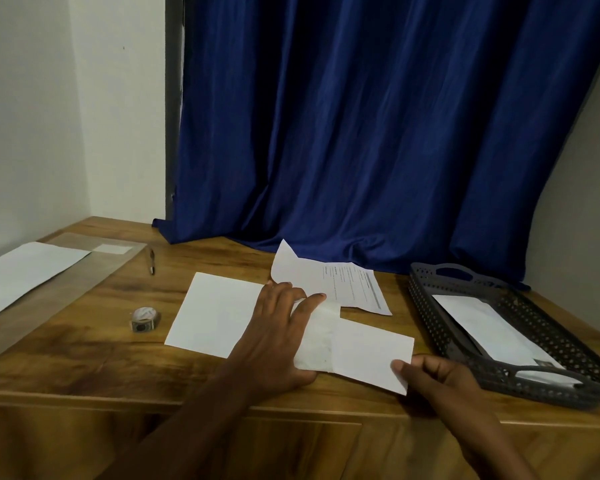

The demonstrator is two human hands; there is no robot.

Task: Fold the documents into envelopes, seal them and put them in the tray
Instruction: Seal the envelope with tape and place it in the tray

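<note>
A white envelope (317,341) lies near the table's front edge with a folded document (371,355) sticking out of its right end. My left hand (278,330) lies flat on the envelope's left part, fingers spread. My right hand (437,379) pinches the folded document's right corner. A white sheet (215,313) lies under my left hand to the left. A printed document (343,278) with a curled corner lies behind. The dark perforated tray (426,299) at the right holds a white envelope (492,327).
A roll of tape (145,318) sits left of the white sheet, and a pen (151,260) lies farther back. Large white paper (21,275) covers the table's far left. A blue curtain (378,133) hangs behind the table and drapes onto it.
</note>
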